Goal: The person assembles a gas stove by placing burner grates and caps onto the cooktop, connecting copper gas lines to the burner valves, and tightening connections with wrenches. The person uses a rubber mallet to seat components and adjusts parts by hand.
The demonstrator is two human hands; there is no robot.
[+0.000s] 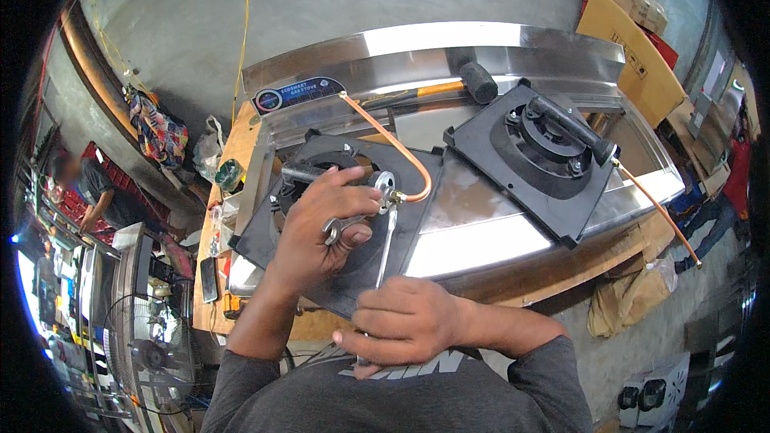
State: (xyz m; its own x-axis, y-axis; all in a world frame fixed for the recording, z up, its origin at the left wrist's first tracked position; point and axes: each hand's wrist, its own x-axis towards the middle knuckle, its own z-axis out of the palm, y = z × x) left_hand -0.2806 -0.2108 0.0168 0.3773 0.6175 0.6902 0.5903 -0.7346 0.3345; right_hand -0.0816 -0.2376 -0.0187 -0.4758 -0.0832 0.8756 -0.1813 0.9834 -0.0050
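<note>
My left hand [317, 228] is closed round a short wrench [332, 232], whose open jaw sticks out by the thumb. Its fingers reach to a round silver fitting [387, 190] at the end of a black burner tube. A bent copper pipe [419, 172] joins a brass nut there and curves up to the far left. My right hand [409, 321] is wrapped round a second, longer wrench [387, 247], its upper end at the nut. Beneath my left hand lies a black square burner plate [421, 184], partly hidden by the hand and forearm.
A second black burner plate [481, 152] with a copper pipe [654, 202] lies at right on the shiny metal stove body [473, 252]. A mallet [479, 82] rests behind. A phone [209, 279] and fan [152, 353] are at left; a person [100, 192] works beyond. Cardboard [630, 48] leans back right.
</note>
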